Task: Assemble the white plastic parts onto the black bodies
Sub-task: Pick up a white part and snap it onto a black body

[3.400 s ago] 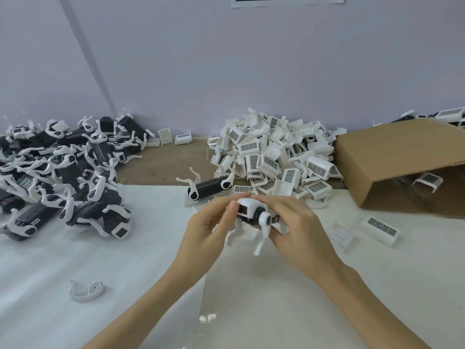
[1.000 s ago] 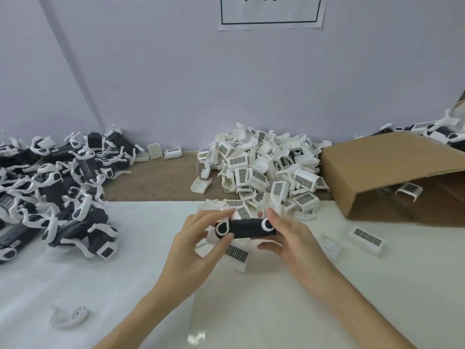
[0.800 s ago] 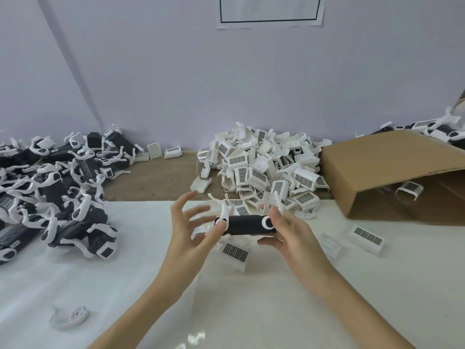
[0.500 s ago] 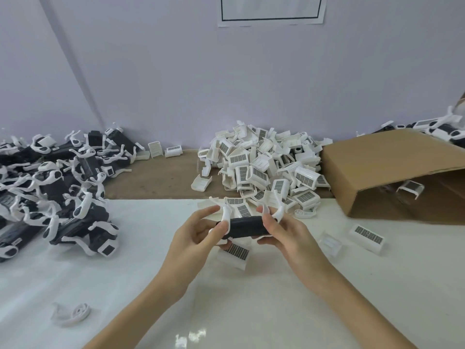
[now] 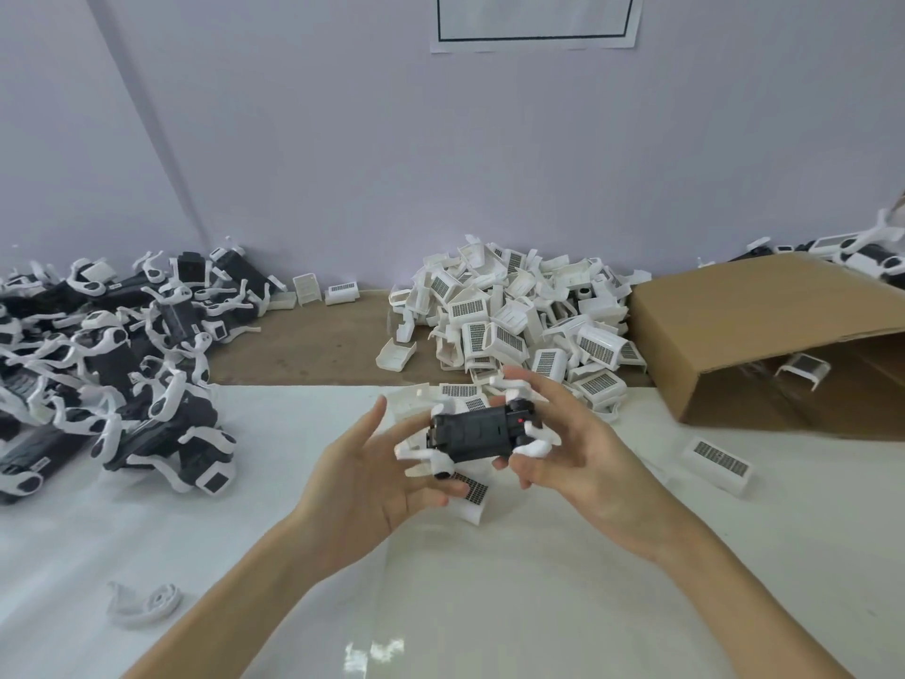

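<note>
High on the far wall, a paper sign shows no readable writing. Near centre, above the table, the right hand grips a black body; the left hand, fingers spread, touches its white legs.

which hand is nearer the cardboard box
Right. The right hand holds the black body just left of the cardboard box; the left hand is farther left, beyond that body.

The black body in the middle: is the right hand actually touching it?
Touching. The head view shows the right hand's fingers curled over the black body's right end, with no gap.
</note>
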Action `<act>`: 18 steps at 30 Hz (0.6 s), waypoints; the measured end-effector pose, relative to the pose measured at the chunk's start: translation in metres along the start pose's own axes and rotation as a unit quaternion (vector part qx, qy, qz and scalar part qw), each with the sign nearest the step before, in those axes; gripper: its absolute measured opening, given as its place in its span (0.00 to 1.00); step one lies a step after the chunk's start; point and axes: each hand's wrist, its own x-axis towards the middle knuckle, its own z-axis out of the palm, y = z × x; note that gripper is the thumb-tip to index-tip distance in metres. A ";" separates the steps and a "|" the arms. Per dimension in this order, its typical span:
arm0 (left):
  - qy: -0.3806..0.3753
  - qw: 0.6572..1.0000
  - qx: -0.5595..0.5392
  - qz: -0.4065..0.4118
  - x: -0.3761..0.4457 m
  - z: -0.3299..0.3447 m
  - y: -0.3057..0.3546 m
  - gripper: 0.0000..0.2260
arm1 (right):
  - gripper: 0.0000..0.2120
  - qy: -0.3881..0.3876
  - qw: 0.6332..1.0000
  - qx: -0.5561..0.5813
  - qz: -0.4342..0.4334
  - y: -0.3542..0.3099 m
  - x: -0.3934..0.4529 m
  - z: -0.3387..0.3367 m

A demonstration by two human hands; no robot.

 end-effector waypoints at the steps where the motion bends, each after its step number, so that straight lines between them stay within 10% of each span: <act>1: 0.008 1.000 0.016 0.010 0.001 0.000 0.000 0.28 | 0.36 -0.021 1.000 -0.013 0.000 -0.001 -0.001 -0.001; 8: 0.085 0.978 0.137 0.130 0.005 0.004 -0.009 0.08 | 0.42 -0.077 0.985 0.150 0.036 -0.003 -0.002 0.003; 11: 0.109 0.961 0.167 0.190 0.004 0.006 -0.010 0.12 | 0.27 -0.031 0.959 0.270 0.077 0.002 0.000 0.009; 18: 0.070 0.941 0.250 0.216 0.001 0.004 -0.012 0.18 | 0.27 0.069 0.991 0.085 0.078 0.014 0.003 0.030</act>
